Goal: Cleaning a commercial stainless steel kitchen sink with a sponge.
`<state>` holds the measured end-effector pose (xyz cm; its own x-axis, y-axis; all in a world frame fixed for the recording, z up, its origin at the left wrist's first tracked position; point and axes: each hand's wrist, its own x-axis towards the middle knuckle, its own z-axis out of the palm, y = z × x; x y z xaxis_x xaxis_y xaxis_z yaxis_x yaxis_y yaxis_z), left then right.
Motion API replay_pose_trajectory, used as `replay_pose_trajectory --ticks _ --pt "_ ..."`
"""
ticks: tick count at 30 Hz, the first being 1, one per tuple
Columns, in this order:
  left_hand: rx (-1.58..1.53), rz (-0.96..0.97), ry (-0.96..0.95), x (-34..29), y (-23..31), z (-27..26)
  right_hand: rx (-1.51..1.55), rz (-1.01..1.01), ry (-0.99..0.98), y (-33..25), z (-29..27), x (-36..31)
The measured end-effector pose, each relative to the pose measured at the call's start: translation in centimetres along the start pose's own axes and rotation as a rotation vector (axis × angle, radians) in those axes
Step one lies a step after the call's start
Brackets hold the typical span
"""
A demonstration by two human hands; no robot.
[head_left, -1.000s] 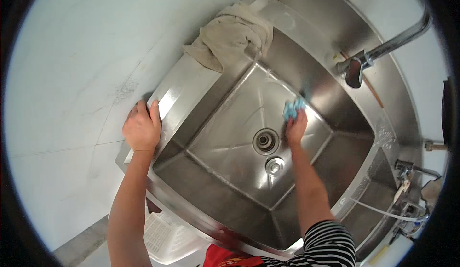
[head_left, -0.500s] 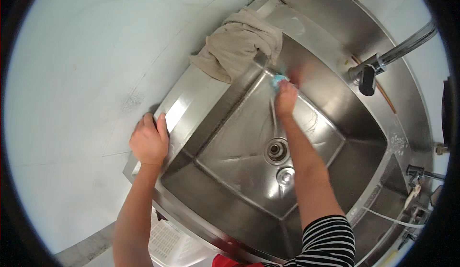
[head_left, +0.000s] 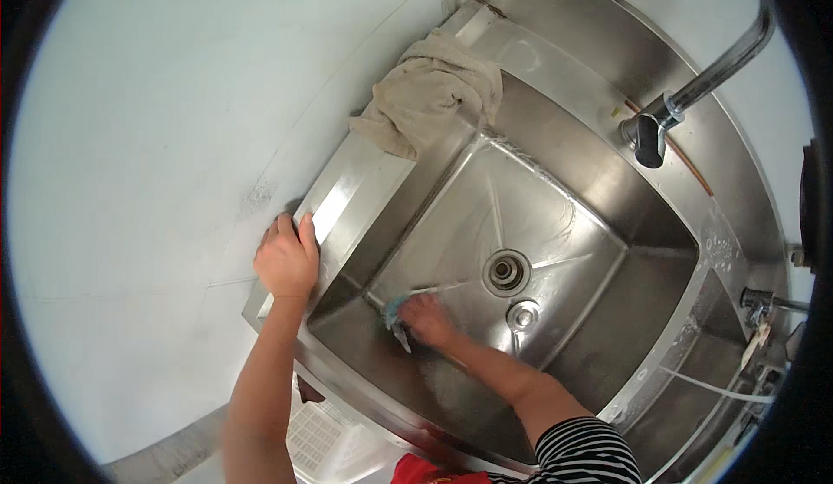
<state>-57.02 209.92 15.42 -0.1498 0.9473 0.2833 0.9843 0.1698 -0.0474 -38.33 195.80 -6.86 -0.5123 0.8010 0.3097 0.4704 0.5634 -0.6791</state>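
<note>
My right hand (head_left: 425,317) is closed round a crumpled light-blue cleaning cloth (head_left: 395,315), pressed on the near-left corner of a stainless-steel sink (head_left: 555,215). A loose flap of the cloth hangs out below the fingers. My left hand (head_left: 288,256) grips the sink's left edge, thumb on top and fingertips partly hidden on the wall side. Near the middle of the basin is a round drain opening (head_left: 507,272), with a small round metal stopper (head_left: 523,316) beside it. Wet streaks shine on the basin floor.
A beige towel (head_left: 429,93) drapes over the far-left rim. The tap (head_left: 655,128) rises behind the basin, with a thin brown stick (head_left: 690,170) lying by its base. At right are a second basin (head_left: 707,354) and a white hose (head_left: 716,387). A white plastic basket (head_left: 325,441) stands below the front edge.
My right hand has swept the cloth from the far corner of the basin to the near-left corner. My left hand stays on the edge. The view has shifted slightly.
</note>
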Motion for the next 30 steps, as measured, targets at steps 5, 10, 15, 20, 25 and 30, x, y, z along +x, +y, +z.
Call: replay_pose_trajectory --ticks 5,10,15,20,25,30 --pt "-0.02 0.014 0.025 -0.1 0.2 0.4 0.955 1.08 0.789 6.3 -4.1 9.8" --pt "-0.021 0.04 0.035 -0.1 0.3 0.2 0.543 0.577 1.018 5.8 -10.6 20.7" --pt "-0.095 0.066 0.048 0.4 2.4 1.1 0.599 0.951 0.861 12.5 -4.1 15.2" --pt "-0.021 0.06 0.071 0.0 -0.3 0.5 0.646 0.683 0.504 -4.4 0.9 12.8" --pt "-0.019 0.045 0.083 0.0 0.3 0.5 0.57 0.511 0.926 4.4 -9.7 19.3" --pt "-0.068 0.041 0.038 0.4 2.1 1.1 0.788 0.913 0.943 10.9 -3.2 15.8"
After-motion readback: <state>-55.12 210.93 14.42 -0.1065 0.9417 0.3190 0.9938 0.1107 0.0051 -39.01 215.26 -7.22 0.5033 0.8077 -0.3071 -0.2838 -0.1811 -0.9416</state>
